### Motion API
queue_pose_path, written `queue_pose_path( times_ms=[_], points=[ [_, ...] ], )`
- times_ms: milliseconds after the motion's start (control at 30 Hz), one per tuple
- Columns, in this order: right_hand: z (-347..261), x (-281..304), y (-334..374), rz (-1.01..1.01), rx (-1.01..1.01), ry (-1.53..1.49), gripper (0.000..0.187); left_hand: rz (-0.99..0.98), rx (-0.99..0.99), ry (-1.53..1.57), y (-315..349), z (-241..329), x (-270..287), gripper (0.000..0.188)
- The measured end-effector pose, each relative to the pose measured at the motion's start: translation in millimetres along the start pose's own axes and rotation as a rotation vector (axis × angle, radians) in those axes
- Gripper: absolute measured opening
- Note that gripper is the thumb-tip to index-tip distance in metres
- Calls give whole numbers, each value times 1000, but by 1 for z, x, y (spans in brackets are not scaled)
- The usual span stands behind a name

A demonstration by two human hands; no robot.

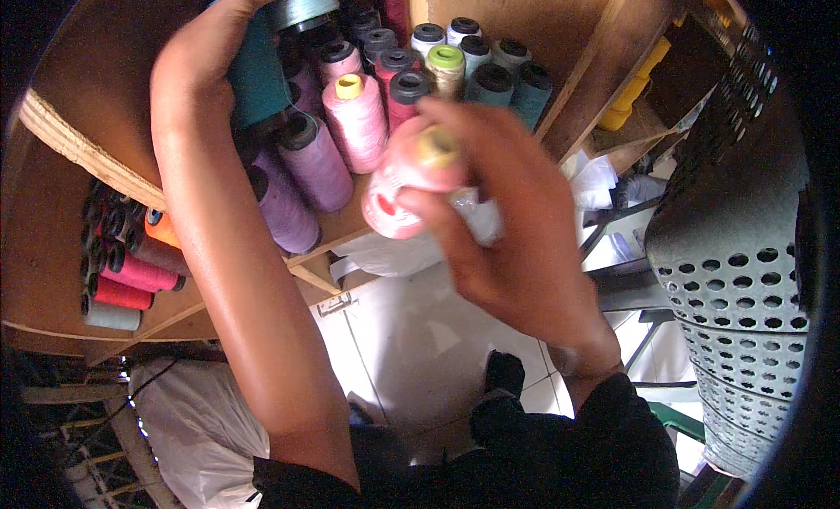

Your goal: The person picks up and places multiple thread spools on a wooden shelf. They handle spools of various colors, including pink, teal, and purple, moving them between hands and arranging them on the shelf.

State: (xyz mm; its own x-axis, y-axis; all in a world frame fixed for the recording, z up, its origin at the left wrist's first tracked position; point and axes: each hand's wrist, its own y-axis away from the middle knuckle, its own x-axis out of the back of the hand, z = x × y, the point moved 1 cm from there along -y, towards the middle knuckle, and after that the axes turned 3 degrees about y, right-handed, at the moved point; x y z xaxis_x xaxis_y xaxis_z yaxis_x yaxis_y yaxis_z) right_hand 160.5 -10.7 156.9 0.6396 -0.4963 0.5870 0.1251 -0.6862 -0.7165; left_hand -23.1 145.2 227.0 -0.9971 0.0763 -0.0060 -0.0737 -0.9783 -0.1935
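Observation:
My right hand (516, 194) is closed around a pink thread cone (391, 181) with a yellow core, held up in front of the shelf and blurred by motion. My left arm reaches up to the top edge, where my left hand (249, 0) is at a light blue thread spool (304, 6). Its fingers are mostly cut off by the frame. Just below that hand stands a large teal cone (260, 76). Behind the held cone, another pink cone (357, 119) with a yellow core stands beside purple cones (317, 163).
Several red, cream and blue-green spools (490, 84) fill the wooden shelf (490, 1). Left and lower, a compartment holds red and grey spools (131, 290). A perforated grey metal cylinder (735, 290) stands at right. White bags (201, 413) lie lower left, above a tiled floor (411, 334).

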Motion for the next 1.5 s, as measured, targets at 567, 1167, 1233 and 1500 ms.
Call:
queue_pose_path(
  times_ms=[567, 1167, 1233, 1500],
  points=[
    [21, -83, 22, 50, -89, 9, 81, 48, -26, -12, 12, 5, -5, 33],
    [29, -105, 34, 324, -9, 5, 63, -10, -36, 109, 11, 6, -7, 33],
    [29, -104, 38, 277, -55, -29, 64, -25, -22, 65, 7, 8, -3, 33],
    [32, -100, 54, 85, -188, 9, 67, -101, -12, 107, 4, 5, -2, 31]
  ],
)
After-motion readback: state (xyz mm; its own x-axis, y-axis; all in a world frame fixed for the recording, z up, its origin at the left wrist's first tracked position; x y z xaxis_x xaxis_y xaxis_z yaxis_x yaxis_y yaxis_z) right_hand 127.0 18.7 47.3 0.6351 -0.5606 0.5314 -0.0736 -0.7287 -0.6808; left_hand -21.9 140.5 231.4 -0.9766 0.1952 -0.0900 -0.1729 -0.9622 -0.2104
